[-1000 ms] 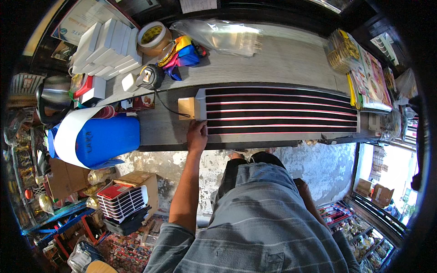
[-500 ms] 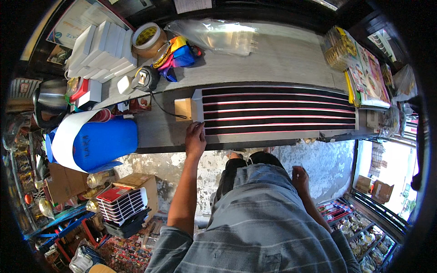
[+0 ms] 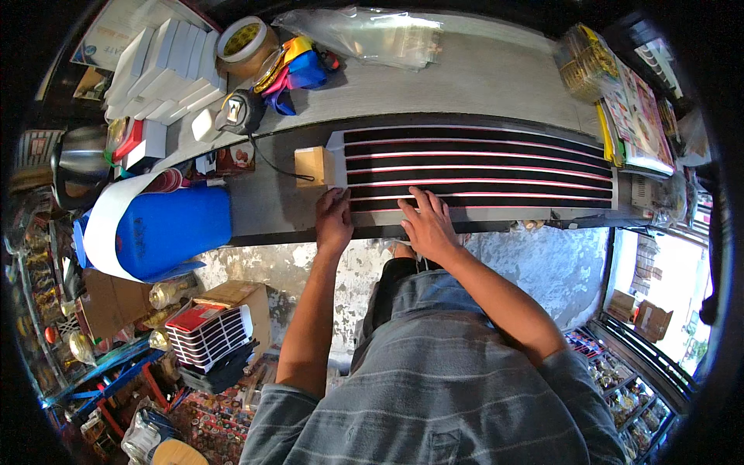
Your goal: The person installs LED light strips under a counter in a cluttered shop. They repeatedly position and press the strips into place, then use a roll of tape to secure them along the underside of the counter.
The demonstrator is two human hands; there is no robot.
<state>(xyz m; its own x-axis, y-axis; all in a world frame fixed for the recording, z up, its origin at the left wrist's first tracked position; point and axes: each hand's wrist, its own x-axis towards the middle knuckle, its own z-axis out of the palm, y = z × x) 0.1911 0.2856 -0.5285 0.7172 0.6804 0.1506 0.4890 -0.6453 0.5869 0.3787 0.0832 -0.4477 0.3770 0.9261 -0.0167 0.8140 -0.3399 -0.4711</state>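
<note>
A long sheet with broad black strips, parted by thin white-and-red lines, lies flat along the front of the grey counter. At its near left corner is my left hand, closed, its bent fingers gripping the sheet's edge; the thumb side is partly hidden. My right hand rests on the near edge of the sheet, fingers spread and lying over the lowest black strips, holding nothing. Just beyond my left hand, a small light-brown wooden block sits against the sheet's left end.
Left of the sheet stands a blue bin with a curled white sheet. White boxes, a tape roll, a black tape measure and coloured ribbons lie behind. Clear plastic bags are at the back, magazines far right.
My right hand has risen from beside my body onto the sheet's near edge, its fingers opening out. My left hand has stayed at the corner. The view has shifted slightly.
</note>
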